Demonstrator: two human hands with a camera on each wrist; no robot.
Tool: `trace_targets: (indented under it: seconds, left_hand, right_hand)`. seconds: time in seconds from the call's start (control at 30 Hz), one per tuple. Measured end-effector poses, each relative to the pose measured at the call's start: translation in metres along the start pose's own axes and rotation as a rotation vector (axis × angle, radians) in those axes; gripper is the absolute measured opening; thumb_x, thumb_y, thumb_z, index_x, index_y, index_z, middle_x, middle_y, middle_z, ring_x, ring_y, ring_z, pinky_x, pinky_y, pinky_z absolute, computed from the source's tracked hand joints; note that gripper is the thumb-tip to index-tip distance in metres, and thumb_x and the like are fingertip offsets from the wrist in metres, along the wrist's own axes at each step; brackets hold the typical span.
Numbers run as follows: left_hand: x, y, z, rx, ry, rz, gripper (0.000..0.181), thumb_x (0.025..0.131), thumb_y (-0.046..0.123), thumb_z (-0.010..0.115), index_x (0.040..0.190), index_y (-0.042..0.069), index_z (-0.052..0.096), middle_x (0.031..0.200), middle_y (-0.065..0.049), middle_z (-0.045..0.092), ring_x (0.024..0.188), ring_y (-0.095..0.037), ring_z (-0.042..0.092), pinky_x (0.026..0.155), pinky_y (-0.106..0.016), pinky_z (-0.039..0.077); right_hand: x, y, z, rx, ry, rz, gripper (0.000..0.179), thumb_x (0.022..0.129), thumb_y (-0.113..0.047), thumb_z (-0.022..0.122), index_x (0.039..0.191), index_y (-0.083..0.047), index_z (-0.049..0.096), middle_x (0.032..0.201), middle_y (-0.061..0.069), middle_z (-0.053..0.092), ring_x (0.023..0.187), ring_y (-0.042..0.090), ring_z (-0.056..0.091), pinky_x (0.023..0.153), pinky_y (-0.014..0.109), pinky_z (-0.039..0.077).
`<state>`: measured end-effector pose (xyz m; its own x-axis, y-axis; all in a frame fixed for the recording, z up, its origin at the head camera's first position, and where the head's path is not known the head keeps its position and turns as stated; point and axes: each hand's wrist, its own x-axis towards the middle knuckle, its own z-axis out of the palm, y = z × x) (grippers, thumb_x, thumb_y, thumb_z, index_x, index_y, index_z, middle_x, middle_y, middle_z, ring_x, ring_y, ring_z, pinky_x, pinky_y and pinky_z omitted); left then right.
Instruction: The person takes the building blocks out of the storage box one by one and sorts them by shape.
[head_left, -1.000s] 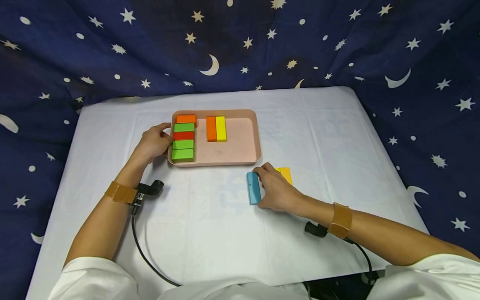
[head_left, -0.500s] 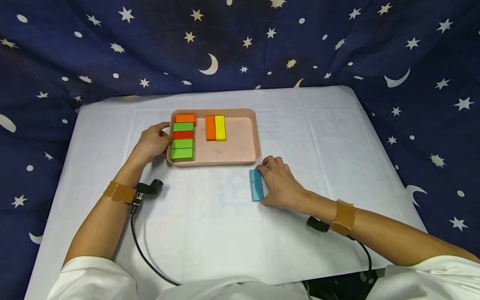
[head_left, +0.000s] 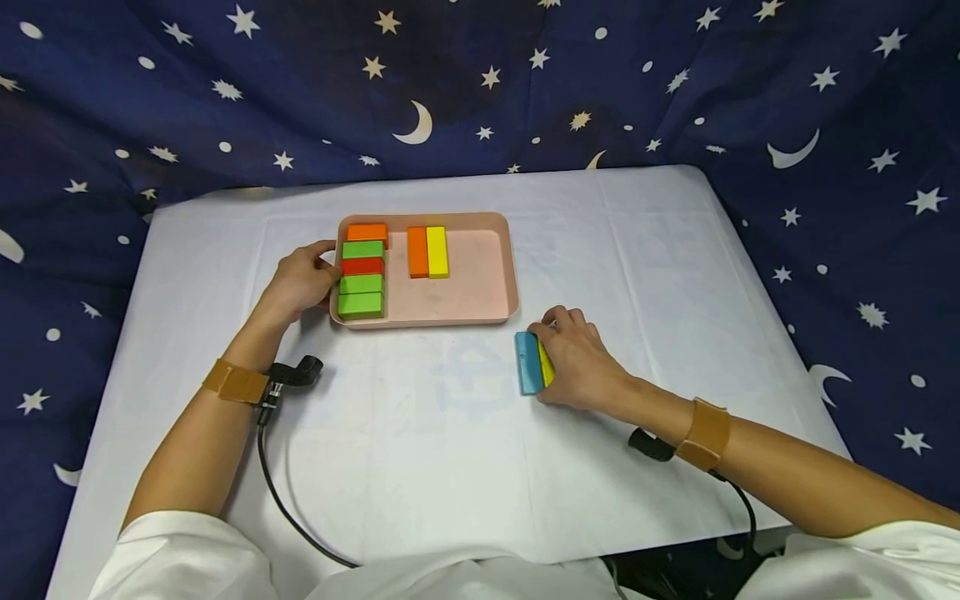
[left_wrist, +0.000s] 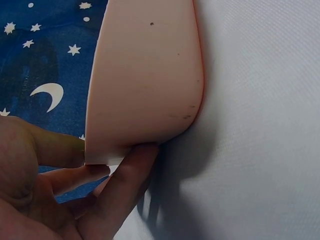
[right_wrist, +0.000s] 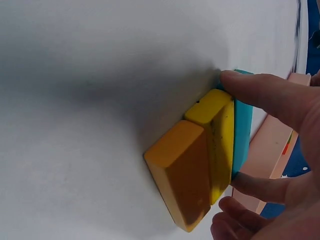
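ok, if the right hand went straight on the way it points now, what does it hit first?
Probably the pink tray, near its closest right corner, just past the blue block the right hand pinches; height clearance is unclear.

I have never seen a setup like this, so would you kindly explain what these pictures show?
There is no robot here: a person works with two bare hands. One picture comes from a camera on the head, looking down; the others come from small cameras strapped to each wrist.

On a white cloth lies a pink tray. Inside, five blocks form a column at the left, with an orange and yellow pair nearby. The left hand touches the tray's left side. The right hand holds a blue block by its ends; a yellow block lies against it, then an amber block.
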<state>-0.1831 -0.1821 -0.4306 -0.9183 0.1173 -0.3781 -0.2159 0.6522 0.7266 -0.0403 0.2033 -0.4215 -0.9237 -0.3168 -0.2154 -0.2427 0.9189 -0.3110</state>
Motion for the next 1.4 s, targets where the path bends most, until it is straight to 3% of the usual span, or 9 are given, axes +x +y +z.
trace_targets:
  seconds: [0.27, 0.4, 0.53, 0.63, 0.8, 0.93, 1.23, 1.27, 1.4]
  left_hand:
    - [-0.001, 0.001, 0.0, -0.013, 0.0, 0.004, 0.06, 0.106, 0.013, 0.048, 0.164, 0.007, 0.032, 0.116, -0.023, 0.057, 0.073, -0.015, 0.065, 0.061, -0.025, 0.06]
    - [-0.002, 0.002, 0.001, -0.021, -0.009, -0.007, 0.06, 0.107, 0.013, 0.049, 0.164, 0.008, 0.031, 0.117, -0.022, 0.056, 0.075, -0.015, 0.064, 0.062, -0.024, 0.059]
    - [-0.002, 0.001, -0.002, -0.025, -0.005, -0.01, 0.061, 0.107, 0.013, 0.049, 0.164, 0.008, 0.031, 0.117, -0.022, 0.056, 0.074, -0.015, 0.064, 0.062, -0.025, 0.06]
    - [-0.001, -0.001, -0.003, -0.026, 0.003, -0.005, 0.061, 0.106, 0.012, 0.049, 0.164, 0.007, 0.031, 0.117, -0.022, 0.057, 0.074, -0.015, 0.065, 0.062, -0.025, 0.06]
    - [0.0, -0.002, -0.001, -0.033, 0.004, -0.004, 0.06, 0.106, 0.013, 0.048, 0.164, 0.01, 0.032, 0.119, -0.021, 0.058, 0.079, -0.017, 0.064, 0.063, -0.023, 0.059]
    - [0.001, -0.002, 0.001, -0.04, 0.008, 0.007, 0.06, 0.105, 0.012, 0.049, 0.163, 0.01, 0.034, 0.117, -0.022, 0.059, 0.078, -0.017, 0.065, 0.063, -0.026, 0.062]
    - [0.003, -0.006, 0.0, -0.055, 0.011, 0.0, 0.059, 0.105, 0.012, 0.05, 0.162, 0.011, 0.038, 0.115, -0.02, 0.06, 0.074, -0.016, 0.065, 0.062, -0.027, 0.062]
    - [0.003, -0.006, -0.001, -0.055, 0.013, -0.001, 0.059, 0.105, 0.012, 0.05, 0.162, 0.012, 0.038, 0.114, -0.02, 0.06, 0.075, -0.016, 0.065, 0.062, -0.027, 0.061]
    - [0.004, -0.007, -0.003, -0.04, 0.022, 0.008, 0.058, 0.104, 0.013, 0.05, 0.161, 0.011, 0.039, 0.113, -0.019, 0.061, 0.074, -0.017, 0.064, 0.062, -0.027, 0.059]
  right_hand:
    - [-0.001, 0.003, 0.001, -0.002, 0.003, -0.007, 0.088, 0.06, -0.016, 0.096, 0.139, -0.001, 0.059, 0.137, 0.022, 0.05, 0.123, 0.041, 0.044, 0.094, 0.051, 0.042]
    - [-0.002, 0.0, -0.002, -0.012, -0.018, 0.002, 0.099, 0.059, -0.018, 0.098, 0.145, -0.001, 0.053, 0.139, 0.023, 0.049, 0.123, 0.041, 0.044, 0.092, 0.049, 0.043]
    - [0.003, -0.008, -0.016, 0.002, -0.038, -0.013, 0.107, 0.06, -0.02, 0.1, 0.151, -0.004, 0.047, 0.141, 0.022, 0.047, 0.125, 0.041, 0.044, 0.097, 0.05, 0.044]
    - [0.014, -0.016, -0.034, 0.06, -0.052, -0.023, 0.099, 0.065, -0.021, 0.099, 0.15, -0.007, 0.05, 0.141, 0.02, 0.048, 0.124, 0.037, 0.046, 0.103, 0.05, 0.049]
    - [0.045, -0.029, -0.061, 0.208, -0.043, -0.036, 0.077, 0.074, -0.018, 0.096, 0.141, -0.009, 0.059, 0.136, 0.014, 0.057, 0.117, 0.032, 0.057, 0.094, 0.046, 0.057]
    - [0.082, -0.033, -0.064, 0.283, 0.01, -0.071, 0.065, 0.076, -0.013, 0.094, 0.133, -0.006, 0.063, 0.127, 0.015, 0.065, 0.11, 0.032, 0.063, 0.096, 0.043, 0.053]
    - [0.16, -0.043, -0.043, 0.432, 0.022, 0.014, 0.075, 0.07, -0.011, 0.097, 0.135, -0.004, 0.061, 0.131, 0.016, 0.061, 0.113, 0.029, 0.064, 0.104, 0.04, 0.049]
    - [0.167, -0.043, -0.041, 0.436, 0.022, 0.022, 0.076, 0.069, -0.012, 0.098, 0.136, -0.004, 0.061, 0.132, 0.015, 0.062, 0.114, 0.029, 0.063, 0.109, 0.04, 0.044]
    - [0.191, -0.043, -0.033, 0.406, 0.001, 0.065, 0.082, 0.068, -0.019, 0.099, 0.139, -0.007, 0.059, 0.134, 0.01, 0.063, 0.118, 0.026, 0.061, 0.11, 0.036, 0.044]
